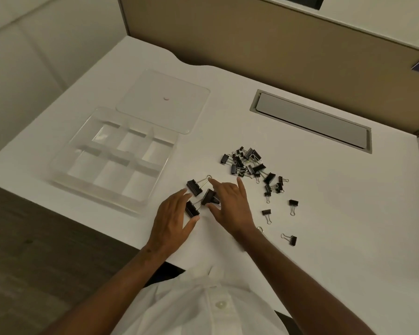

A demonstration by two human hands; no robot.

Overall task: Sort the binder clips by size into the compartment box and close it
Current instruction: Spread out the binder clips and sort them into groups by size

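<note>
Three large black binder clips lie close together near the table's front: one [194, 187] with its wire handles pointing right, one [192, 209] between the thumb and straight fingers of my left hand [173, 218], and one [209, 197] tilted up between the index finger and thumb of my right hand [230, 204], which pinches it. My left thumb touches the lower clip. A pile of smaller black clips [248, 163] lies to the right, with several loose ones [293, 204] nearer me. The clear compartment box [58, 163] stands open at left, its compartments bare.
The box's clear lid [165, 100] lies flat behind the box. A grey cable hatch [310, 120] is set into the table at the back right. A tan partition wall [276, 56] runs along the far edge. The table's front edge drops off at the left.
</note>
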